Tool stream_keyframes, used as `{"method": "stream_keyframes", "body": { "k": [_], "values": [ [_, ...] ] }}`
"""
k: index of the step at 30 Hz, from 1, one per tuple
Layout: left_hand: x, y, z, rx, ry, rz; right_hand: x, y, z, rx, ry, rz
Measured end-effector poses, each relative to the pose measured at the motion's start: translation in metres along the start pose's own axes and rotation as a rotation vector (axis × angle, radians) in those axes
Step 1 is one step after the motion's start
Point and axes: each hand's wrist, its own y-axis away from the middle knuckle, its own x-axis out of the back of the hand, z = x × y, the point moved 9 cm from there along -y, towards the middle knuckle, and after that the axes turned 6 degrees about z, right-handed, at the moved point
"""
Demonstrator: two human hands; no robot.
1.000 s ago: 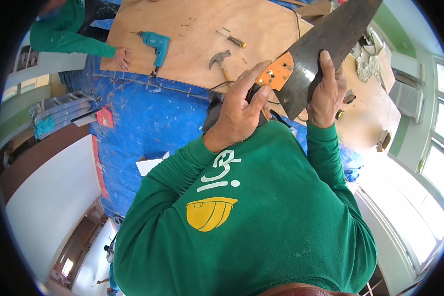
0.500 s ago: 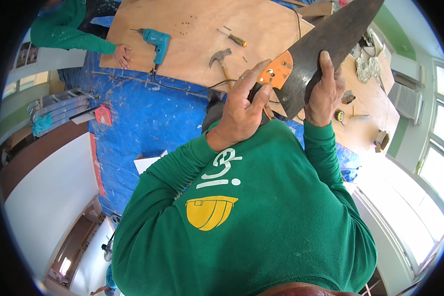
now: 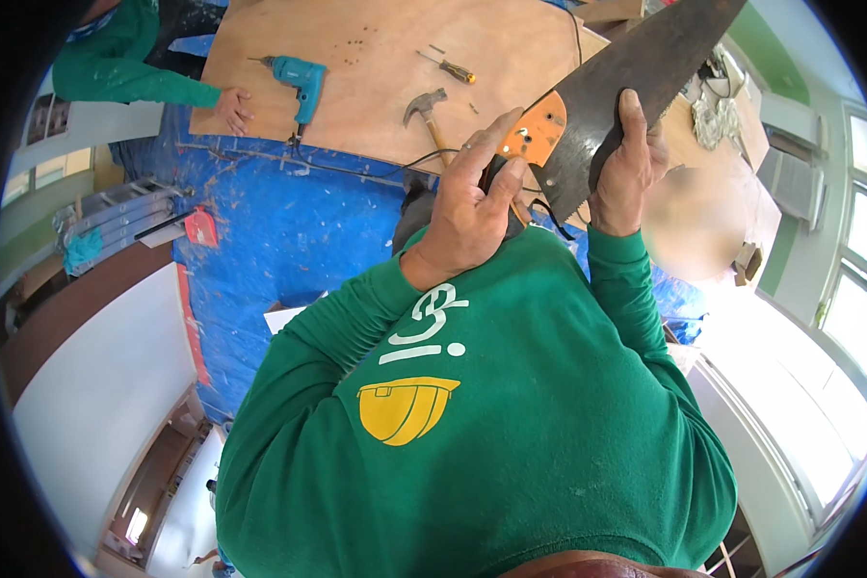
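Both hands (image 3: 467,222) (image 3: 628,178) pinch the saw (image 3: 636,67) (orange-handled), its long axis slanting bladeward to upper right.

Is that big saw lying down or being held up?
The saw is held up: left hand at its orange handle, right hand gripping its blade.

Both arms are clothed in long green fabric sleeves that end at bare wrists. Beside the yellow hard-hat print (image 3: 407,411) on the chest, the left arm (image 3: 328,328) bends, its forearm slanting forward and rightward. The left hand (image 3: 472,207), forward and right of that print, has its long fingers extended close together, thumb raised apart from them, in a grip. Farther right of the print, the right arm (image 3: 636,308) reaches forward; its bare right hand (image 3: 629,173) pinches, thumb nearly straight, fingers curled behind.
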Motion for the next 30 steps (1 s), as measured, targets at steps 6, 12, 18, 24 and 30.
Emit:
{"method": "stream_keyframes", "body": {
  "k": [6,12,18,24,30],
  "values": [
    [-0.0016,0.0026,0.0041,0.089,0.147,0.036,0.0045,0.0019,-0.0044,0.029,0.105,-0.033],
    [-0.0012,0.0023,0.0061,0.088,0.117,0.032,0.0076,-0.0007,-0.0058,0.041,0.133,-0.056],
    [-0.0014,0.0017,0.0069,0.085,0.138,0.047,0.0074,0.0005,-0.0032,0.005,0.096,-0.069],
    [-0.002,0.0045,0.0063,0.113,0.166,0.071,0.0073,0.0019,-0.0007,0.016,0.11,-0.074],
    [0.0015,0.0061,0.0021,0.102,0.144,0.08,0.0079,0.0036,-0.0036,0.039,0.179,-0.086]
  ]
}}
